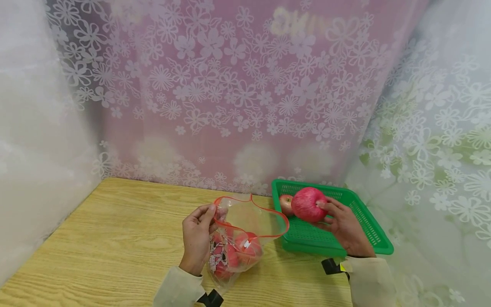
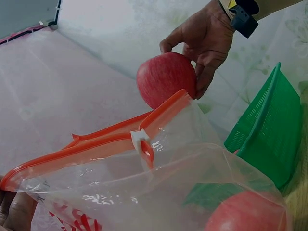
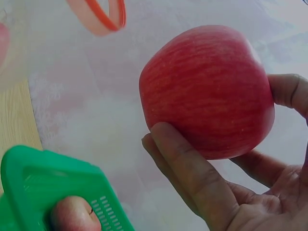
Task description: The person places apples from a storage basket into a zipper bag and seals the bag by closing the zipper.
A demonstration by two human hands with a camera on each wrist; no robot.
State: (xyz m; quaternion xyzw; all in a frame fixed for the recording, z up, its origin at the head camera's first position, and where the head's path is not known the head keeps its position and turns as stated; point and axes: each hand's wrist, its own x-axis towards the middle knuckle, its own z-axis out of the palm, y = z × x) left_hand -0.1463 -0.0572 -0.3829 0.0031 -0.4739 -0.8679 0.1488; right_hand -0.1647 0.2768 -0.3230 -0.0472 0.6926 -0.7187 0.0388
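Note:
In the head view my left hand (image 1: pixel 197 234) pinches the orange-edged rim of a clear zip bag (image 1: pixel 245 266), whose mouth gapes. Several red apples (image 1: pixel 232 256) lie inside it, partly hidden by print on the plastic. A white slider (image 2: pixel 140 139) sits on the orange zip in the left wrist view. My right hand (image 1: pixel 347 226) holds a large red apple (image 1: pixel 308 204) between thumb and fingers, raised over the green basket (image 1: pixel 307 245), to the right of the bag's mouth. Behind it a smaller, paler apple (image 1: pixel 285 205) rests in the basket's left corner.
A wood-grain table (image 1: pixel 126 238) carries the bag and the basket. Flower-patterned translucent curtains (image 1: pixel 238 94) enclose it at the back and on both sides. The basket stands near the right-hand curtain (image 1: pixel 433 192).

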